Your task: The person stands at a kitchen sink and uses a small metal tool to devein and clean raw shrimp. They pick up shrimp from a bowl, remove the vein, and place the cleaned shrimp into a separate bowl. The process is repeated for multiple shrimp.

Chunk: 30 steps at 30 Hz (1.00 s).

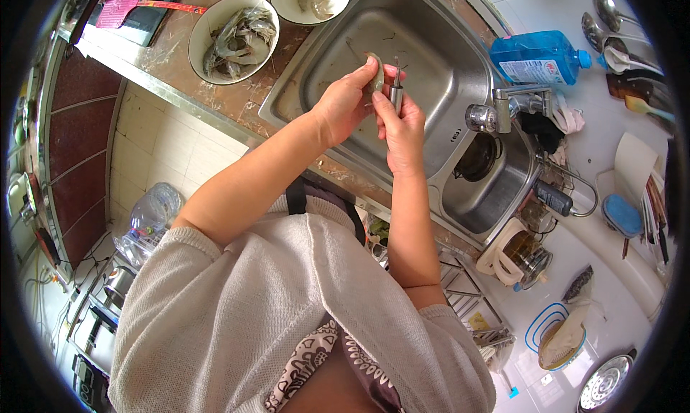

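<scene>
Over the larger basin of the stainless steel sink point(431, 62), my left hand point(345, 100) pinches a raw shrimp point(377, 76) between thumb and fingers. My right hand point(401, 124) is close beside it, closed around a small metal-handled tool point(396, 95) with a thin tip pointing up; its exact kind is unclear. Bits of shrimp feelers lie in the basin below. Left of the sink, a white bowl point(197, 52) holds a pile of unpeeled shrimp. A second white bowl point(277, 8) at the top holds a few pale peeled shrimp point(315, 2).
A faucet point(504, 111) stands between the basins, near a blue liquid bottle point(533, 57). A dark round pan or strainer point(477, 157) sits in the small basin. At the upper left, a pink fly swatter point(121, 3) lies over a dark board. The counter edge point(215, 124) runs before me.
</scene>
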Motion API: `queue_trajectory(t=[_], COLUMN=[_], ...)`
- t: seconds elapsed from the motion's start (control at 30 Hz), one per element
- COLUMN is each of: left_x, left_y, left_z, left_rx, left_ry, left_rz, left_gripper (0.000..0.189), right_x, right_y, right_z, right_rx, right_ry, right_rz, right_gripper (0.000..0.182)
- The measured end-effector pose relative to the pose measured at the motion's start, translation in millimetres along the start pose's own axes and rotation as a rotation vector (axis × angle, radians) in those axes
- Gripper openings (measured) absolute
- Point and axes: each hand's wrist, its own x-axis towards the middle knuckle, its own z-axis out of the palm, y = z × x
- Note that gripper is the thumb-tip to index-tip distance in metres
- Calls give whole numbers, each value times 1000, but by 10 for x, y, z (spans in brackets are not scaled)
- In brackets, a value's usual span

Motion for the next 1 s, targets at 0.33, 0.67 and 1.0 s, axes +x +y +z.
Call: queue_trajectory(t=[0.33, 0.67, 1.0], left_x=[45, 5, -32], left_y=[-127, -114, -120], left_z=[-94, -176, -107], left_rx=[373, 845, 1084], left_ry=[76, 126, 174], left_rz=[134, 278, 487], left_gripper=[39, 28, 27], right_x=[28, 57, 18], right_y=[-42, -63, -44], right_z=[-42, -202, -167], right_rx=[168, 159, 6], right_ry=[129, 207, 213], right_rz=[36, 47, 17], right_gripper=[9, 12, 18])
